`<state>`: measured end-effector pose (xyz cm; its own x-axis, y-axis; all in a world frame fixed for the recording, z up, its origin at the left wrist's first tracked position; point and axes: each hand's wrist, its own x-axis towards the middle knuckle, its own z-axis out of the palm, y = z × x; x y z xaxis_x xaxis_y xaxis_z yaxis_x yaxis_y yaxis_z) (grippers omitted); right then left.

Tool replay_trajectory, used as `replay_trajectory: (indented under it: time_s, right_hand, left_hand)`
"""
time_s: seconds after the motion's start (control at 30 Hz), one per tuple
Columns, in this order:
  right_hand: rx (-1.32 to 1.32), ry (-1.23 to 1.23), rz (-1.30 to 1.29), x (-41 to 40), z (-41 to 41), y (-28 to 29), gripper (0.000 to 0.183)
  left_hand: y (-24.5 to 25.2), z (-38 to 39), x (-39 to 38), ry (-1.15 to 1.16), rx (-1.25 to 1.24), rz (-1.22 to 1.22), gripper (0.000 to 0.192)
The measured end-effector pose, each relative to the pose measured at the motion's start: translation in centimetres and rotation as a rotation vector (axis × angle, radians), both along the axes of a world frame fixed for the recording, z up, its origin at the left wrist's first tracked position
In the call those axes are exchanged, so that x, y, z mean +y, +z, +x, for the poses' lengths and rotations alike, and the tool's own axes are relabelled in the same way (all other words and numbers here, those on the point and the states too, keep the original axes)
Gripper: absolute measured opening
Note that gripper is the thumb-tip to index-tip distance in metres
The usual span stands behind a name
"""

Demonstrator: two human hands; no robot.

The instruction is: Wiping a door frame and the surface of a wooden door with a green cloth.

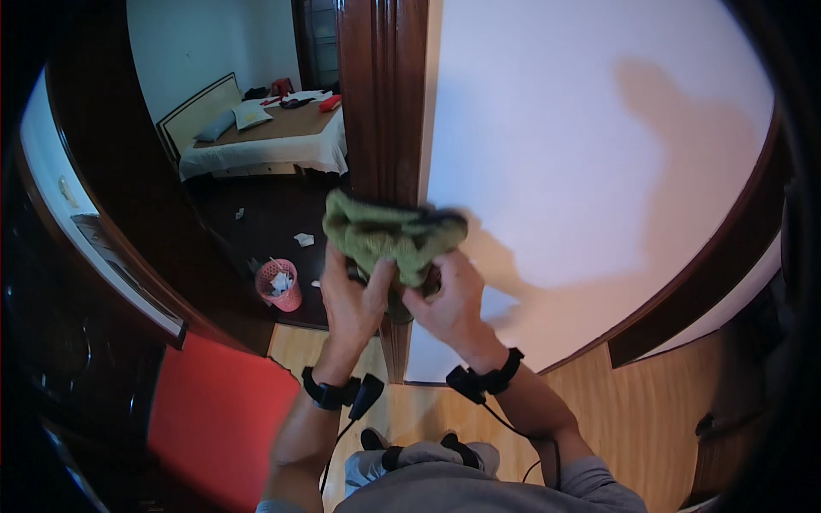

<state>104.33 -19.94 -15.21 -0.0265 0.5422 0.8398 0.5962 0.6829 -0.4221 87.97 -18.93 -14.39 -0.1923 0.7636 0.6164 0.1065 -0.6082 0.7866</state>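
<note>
A bunched green cloth [385,237] with a dark edge is held up in front of me, before the brown wooden door frame [385,115]. My left hand [353,288] grips its lower left part, thumb pressed on the near side. On the right, my right hand [452,292] pinches the cloth's lower right part between thumb and fingers. Some fingers of both hands are hidden behind the fabric. Each wrist wears a black strap with a cabled device.
Through the doorway stands a bed [276,138] with pillows and clothes. A pink wastebasket [279,285] with paper in it sits on the dark floor, crumpled tissues [304,240] nearby. A red surface [221,417] lies at my left; a white wall [545,160] rises ahead on the right.
</note>
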Motion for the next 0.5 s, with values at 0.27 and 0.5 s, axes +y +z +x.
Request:
replay_trajectory:
  time_s: [0.27,0.5]
  right_hand:
    - [-0.002,-0.026,-0.026,-0.9,-0.2,-3.6,0.055]
    - [0.071,0.028,-0.092,0.0,-0.8,-2.2,0.06]
  left_hand:
    - [-2.7,0.7,-1.8,-0.01,0.073,-0.102,0.046]
    - [-3.0,0.2,-0.4,-0.049,-0.063,-0.084,0.05]
